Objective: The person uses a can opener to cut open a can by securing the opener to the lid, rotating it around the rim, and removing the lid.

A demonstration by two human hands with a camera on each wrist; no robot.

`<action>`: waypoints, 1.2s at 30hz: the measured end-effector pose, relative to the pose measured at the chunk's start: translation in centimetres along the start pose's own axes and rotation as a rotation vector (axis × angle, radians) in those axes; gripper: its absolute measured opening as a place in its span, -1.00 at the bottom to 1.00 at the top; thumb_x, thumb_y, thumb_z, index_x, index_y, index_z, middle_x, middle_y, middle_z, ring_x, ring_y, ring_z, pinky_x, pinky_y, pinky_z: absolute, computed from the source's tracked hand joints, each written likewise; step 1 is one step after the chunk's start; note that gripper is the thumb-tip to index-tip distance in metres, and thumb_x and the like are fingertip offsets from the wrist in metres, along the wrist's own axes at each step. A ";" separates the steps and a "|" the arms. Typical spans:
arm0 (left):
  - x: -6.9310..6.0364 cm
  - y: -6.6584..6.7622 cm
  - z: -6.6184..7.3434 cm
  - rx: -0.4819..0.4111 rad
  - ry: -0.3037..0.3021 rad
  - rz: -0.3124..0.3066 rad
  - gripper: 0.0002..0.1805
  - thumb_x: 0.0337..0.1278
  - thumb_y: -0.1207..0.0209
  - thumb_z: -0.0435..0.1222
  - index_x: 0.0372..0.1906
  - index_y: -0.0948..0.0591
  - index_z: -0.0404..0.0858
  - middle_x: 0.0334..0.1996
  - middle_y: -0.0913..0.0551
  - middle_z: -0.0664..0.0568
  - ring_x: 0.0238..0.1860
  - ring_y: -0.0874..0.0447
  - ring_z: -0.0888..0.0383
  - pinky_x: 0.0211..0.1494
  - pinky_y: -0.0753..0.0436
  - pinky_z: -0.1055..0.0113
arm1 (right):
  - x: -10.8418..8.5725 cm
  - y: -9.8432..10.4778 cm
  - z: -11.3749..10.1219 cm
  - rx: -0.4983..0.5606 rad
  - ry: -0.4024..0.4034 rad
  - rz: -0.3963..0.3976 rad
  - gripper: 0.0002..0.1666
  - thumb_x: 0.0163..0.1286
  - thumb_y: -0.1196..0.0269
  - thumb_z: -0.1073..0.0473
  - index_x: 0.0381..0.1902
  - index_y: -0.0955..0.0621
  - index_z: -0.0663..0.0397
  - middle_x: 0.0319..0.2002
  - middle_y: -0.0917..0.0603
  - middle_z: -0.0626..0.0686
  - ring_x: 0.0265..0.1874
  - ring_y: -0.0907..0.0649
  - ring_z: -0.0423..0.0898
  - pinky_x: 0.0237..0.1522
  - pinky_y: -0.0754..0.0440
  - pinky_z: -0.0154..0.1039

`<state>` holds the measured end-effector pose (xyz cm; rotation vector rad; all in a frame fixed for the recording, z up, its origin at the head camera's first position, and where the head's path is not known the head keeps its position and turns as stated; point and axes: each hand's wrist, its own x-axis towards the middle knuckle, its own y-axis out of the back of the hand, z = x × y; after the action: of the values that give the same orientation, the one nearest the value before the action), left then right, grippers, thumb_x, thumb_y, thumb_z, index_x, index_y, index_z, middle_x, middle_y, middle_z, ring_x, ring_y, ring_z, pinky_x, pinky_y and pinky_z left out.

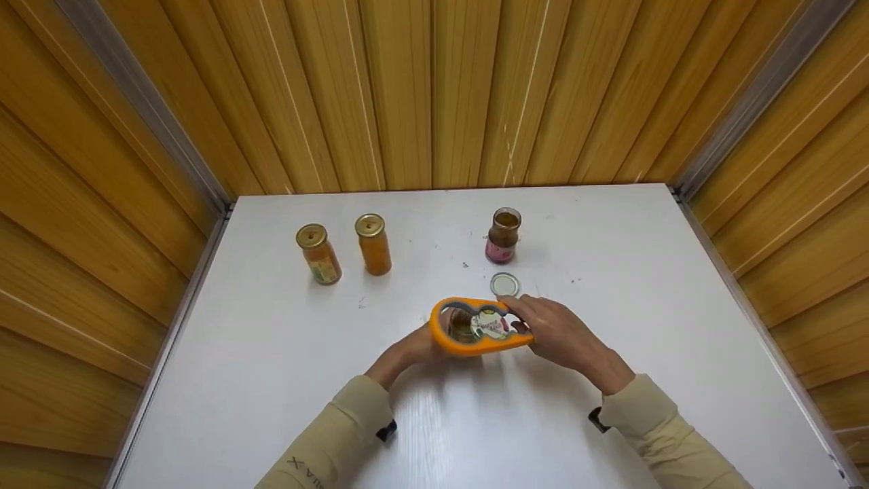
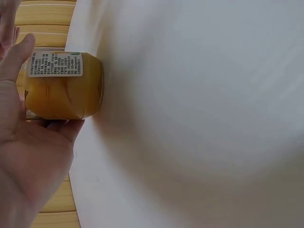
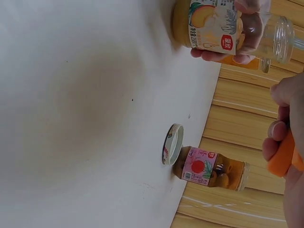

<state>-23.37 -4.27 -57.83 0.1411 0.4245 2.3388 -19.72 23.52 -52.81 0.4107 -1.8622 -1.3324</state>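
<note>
My left hand (image 1: 417,345) grips a glass jar of yellow fruit (image 2: 64,95), its fingers and thumb around the jar's side. The jar stands upright on the table. A peach is pictured on its label (image 3: 211,23), and its threaded glass neck (image 3: 283,40) is bare in the right wrist view. My right hand (image 1: 563,333) holds an orange jar opener (image 1: 468,350) by its narrow end, above the jar. A printed white lid (image 1: 490,324) shows through the opener's middle opening; whether the opener grips it I cannot tell.
Behind the hands stands an uncapped jar with a pink label (image 1: 501,251). A loose lid (image 1: 505,285) lies on the white table (image 1: 258,380) in front of it. Two jars with gold lids, one labelled (image 1: 324,263) and one orange (image 1: 375,251), stand at the back left. Wood-look panels (image 1: 434,95) enclose the table.
</note>
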 end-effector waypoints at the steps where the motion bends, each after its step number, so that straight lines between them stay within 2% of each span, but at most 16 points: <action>1: 0.2 0.3 -0.1 -0.001 0.013 0.022 -0.22 0.19 -0.45 -0.20 0.47 -0.38 -0.18 0.30 -0.54 0.08 0.30 -0.45 0.17 0.52 -0.28 0.11 | -0.2 0.1 0.0 0.006 -0.018 -0.005 -0.20 0.18 -0.48 0.44 0.37 -0.48 0.11 -0.07 -0.70 0.04 -0.19 -0.68 -0.04 -0.11 -0.72 -0.10; 5: 1.1 1.2 -0.3 0.015 0.101 0.095 -0.27 0.20 -0.44 -0.09 0.42 -0.40 -0.04 0.22 -0.55 0.20 0.24 -0.48 0.22 0.50 -0.32 0.15 | -1.0 0.3 -0.1 0.039 -0.098 -0.023 -0.07 0.08 -0.52 0.50 0.42 -0.45 0.13 -0.09 -0.69 0.06 -0.22 -0.66 -0.07 -0.11 -0.73 -0.10; 10: 2.3 2.4 -0.6 -0.038 0.160 0.201 -0.32 0.13 -0.49 -0.20 0.28 -0.41 -0.16 0.19 -0.56 0.02 0.25 -0.47 0.06 0.50 -0.31 0.04 | -1.9 0.2 -0.2 0.068 -0.182 -0.038 -0.02 0.05 -0.52 0.51 0.44 -0.42 0.11 -0.11 -0.68 0.06 -0.25 -0.65 -0.08 -0.11 -0.73 -0.11; 14: 3.4 3.1 -1.0 -0.027 0.187 0.276 -0.25 0.11 -0.50 -0.25 0.33 -0.36 -0.27 0.25 -0.55 -0.12 0.32 -0.45 -0.04 0.50 -0.32 0.00 | -2.4 0.0 -0.1 0.075 -0.203 -0.042 -0.06 0.08 -0.50 0.51 0.43 -0.43 0.11 -0.09 -0.68 0.06 -0.25 -0.65 -0.09 -0.10 -0.73 -0.12; 18: 4.8 3.8 -1.1 -0.046 0.260 0.359 -0.19 0.14 -0.48 -0.25 0.42 -0.30 -0.25 0.32 -0.51 -0.14 0.35 -0.43 -0.07 0.51 -0.31 -0.02 | -2.9 -0.1 -0.1 0.070 -0.213 -0.031 -0.05 0.07 -0.52 0.51 0.42 -0.44 0.11 -0.11 -0.68 0.04 -0.26 -0.65 -0.11 -0.10 -0.74 -0.13; 23: 6.7 4.3 -1.3 -0.092 0.341 0.515 -0.19 0.16 -0.49 -0.19 0.42 -0.31 -0.19 0.38 -0.47 -0.13 0.36 -0.44 -0.07 0.44 -0.45 0.02 | -3.3 0.1 0.1 0.074 -0.220 -0.008 -0.06 0.07 -0.53 0.49 0.41 -0.45 0.10 -0.10 -0.68 0.05 -0.27 -0.66 -0.12 -0.11 -0.74 -0.13; 27: 8.0 5.0 -1.7 -0.101 0.344 0.616 -0.23 0.17 -0.49 -0.20 0.38 -0.33 -0.21 0.37 -0.48 -0.16 0.34 -0.47 -0.08 0.38 -0.52 0.07 | -3.6 0.4 0.2 0.084 -0.230 0.005 -0.06 0.06 -0.54 0.49 0.40 -0.45 0.11 -0.07 -0.68 0.08 -0.24 -0.68 -0.10 -0.12 -0.75 -0.13; 32: 9.1 5.8 -2.2 -0.105 0.341 0.679 -0.24 0.18 -0.48 -0.21 0.39 -0.34 -0.20 0.36 -0.50 -0.13 0.36 -0.46 -0.05 0.46 -0.43 0.06 | -4.0 0.5 0.2 0.085 -0.254 -0.007 -0.07 0.08 -0.53 0.48 0.41 -0.45 0.12 -0.08 -0.68 0.08 -0.24 -0.69 -0.11 -0.12 -0.75 -0.15; 36: 9.9 6.0 -2.5 -0.108 0.340 0.727 -0.20 0.19 -0.47 -0.18 0.43 -0.31 -0.20 0.39 -0.48 -0.10 0.38 -0.44 -0.03 0.49 -0.38 0.06 | -4.4 0.6 0.2 0.084 -0.275 -0.008 -0.06 0.07 -0.53 0.49 0.41 -0.45 0.11 -0.08 -0.68 0.09 -0.24 -0.69 -0.11 -0.12 -0.75 -0.16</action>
<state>-34.95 -2.03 -58.34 -0.1924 0.4609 3.1138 -16.94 26.76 -54.08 0.2888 -2.1505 -1.3742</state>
